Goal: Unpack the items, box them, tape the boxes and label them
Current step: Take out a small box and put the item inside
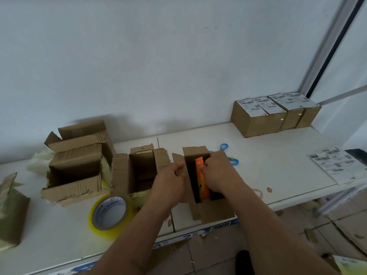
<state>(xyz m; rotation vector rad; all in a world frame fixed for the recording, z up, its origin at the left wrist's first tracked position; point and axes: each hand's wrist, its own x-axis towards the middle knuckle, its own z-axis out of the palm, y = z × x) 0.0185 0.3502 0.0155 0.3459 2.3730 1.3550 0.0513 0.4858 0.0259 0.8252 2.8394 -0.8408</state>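
Rough matt cardboard box (200, 155); glossy tape roll (109, 214).

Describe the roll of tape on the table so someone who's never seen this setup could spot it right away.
On the white table, look at the near edge, left of the person's left hand and just in front of the torn open boxes. The tape roll lies flat there. It is the only round thing among the cardboard, a yellowish clear ring round a white core with blue print.

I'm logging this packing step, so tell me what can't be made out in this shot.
Head view:
- Orange item: lower part hidden inside the small box, print blurred.
- Labels: text too small.
- Right hand: fingertips hidden in the box.
- Scissors: blades hidden behind the flap.
- Left box: cut off by the edge.
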